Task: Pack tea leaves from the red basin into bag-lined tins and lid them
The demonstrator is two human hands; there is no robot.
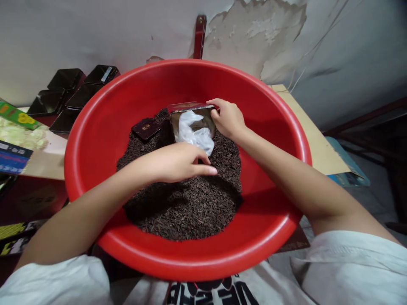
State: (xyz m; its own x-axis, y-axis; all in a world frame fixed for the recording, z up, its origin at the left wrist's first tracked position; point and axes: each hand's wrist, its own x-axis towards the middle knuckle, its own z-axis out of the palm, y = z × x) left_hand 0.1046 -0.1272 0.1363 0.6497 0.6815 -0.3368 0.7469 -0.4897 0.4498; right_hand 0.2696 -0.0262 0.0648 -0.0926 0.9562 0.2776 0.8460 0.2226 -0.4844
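A large red plastic basin (187, 267) holds a heap of dark, loose dried tea leaves (190, 209). On the heap a rectangular tea tin (176, 127) lies tipped, its mouth facing me, with a crumpled white plastic bag (193, 131) in its opening. My right hand (227, 118) grips the tin's right edge near the top. Just below the bag hovers my left hand (181, 163), thumb and forefinger apart with nothing seen between them; its other fingers are partly hidden. A dark tin lid (146, 128) rests on the leaves to the left.
Several open dark tins (65, 95) stand left of the basin, beside a green box (19, 115) and other packaging. Cardboard (310, 131) lies under the basin on the right. Behind rises a wall (127, 34) with peeling paint.
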